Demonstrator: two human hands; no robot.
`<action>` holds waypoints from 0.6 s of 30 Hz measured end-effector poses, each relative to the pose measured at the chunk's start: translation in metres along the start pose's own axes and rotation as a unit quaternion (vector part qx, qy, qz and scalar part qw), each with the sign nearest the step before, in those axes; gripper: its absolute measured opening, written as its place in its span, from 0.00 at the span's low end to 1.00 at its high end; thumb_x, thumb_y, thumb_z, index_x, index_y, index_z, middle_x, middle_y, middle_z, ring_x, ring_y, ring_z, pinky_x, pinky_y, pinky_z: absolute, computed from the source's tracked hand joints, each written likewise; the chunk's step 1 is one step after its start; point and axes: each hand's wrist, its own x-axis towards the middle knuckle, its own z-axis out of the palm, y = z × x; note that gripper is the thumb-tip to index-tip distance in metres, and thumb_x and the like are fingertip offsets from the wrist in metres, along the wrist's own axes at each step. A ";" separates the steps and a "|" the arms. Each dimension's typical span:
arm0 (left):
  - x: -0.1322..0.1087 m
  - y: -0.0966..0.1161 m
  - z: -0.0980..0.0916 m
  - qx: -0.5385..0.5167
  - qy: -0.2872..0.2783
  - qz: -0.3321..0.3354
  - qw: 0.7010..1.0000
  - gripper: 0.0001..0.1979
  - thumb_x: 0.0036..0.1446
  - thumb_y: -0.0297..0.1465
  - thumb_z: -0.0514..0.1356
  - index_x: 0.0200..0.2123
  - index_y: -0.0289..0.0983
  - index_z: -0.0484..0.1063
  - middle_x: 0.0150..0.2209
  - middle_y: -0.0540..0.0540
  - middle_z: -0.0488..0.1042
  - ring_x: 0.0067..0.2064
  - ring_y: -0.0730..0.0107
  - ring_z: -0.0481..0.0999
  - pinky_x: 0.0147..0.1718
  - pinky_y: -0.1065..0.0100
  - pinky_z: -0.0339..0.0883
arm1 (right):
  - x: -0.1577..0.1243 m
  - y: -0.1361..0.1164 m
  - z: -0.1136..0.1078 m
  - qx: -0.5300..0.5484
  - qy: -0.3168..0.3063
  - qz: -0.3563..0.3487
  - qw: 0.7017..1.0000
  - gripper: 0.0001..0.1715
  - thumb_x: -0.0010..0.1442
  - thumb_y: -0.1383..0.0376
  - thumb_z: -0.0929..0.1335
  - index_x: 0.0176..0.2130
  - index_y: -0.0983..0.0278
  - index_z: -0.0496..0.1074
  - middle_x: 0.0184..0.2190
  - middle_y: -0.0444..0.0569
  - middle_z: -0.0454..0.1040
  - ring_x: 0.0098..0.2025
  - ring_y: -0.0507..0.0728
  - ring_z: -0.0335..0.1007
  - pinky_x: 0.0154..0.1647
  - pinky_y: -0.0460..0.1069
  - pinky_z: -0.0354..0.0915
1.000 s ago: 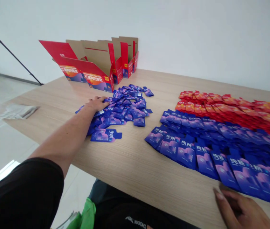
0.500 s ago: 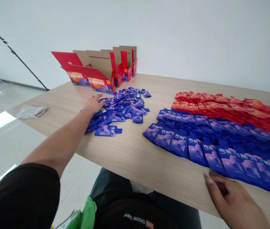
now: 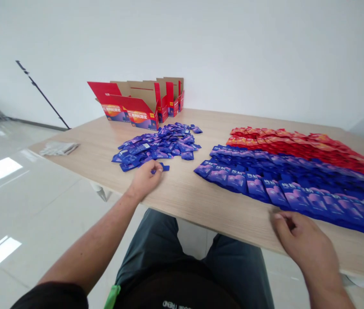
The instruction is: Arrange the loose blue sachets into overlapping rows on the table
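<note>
Blue sachets [image 3: 165, 148] lie just beyond both hands [image 3: 145, 178].

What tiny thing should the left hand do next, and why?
Maybe the left hand should pinch the blue pouch beneath it: the hand is already curled over it, and that pouch lies at the near edge of the loose pile, so it seems easy to reach.

Bright diffuse light, glare on floor [image 3: 56, 210], slight blur
</note>
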 end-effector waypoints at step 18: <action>-0.019 0.022 0.005 0.030 -0.077 0.037 0.996 0.07 0.65 0.34 0.54 0.33 0.45 0.68 0.36 0.42 0.82 0.39 0.54 0.81 0.40 0.57 0.69 | -0.002 -0.007 0.001 -0.055 0.015 -0.026 0.998 0.21 0.72 0.53 0.59 0.34 0.59 0.70 0.35 0.56 0.78 0.39 0.63 0.75 0.38 0.54 0.60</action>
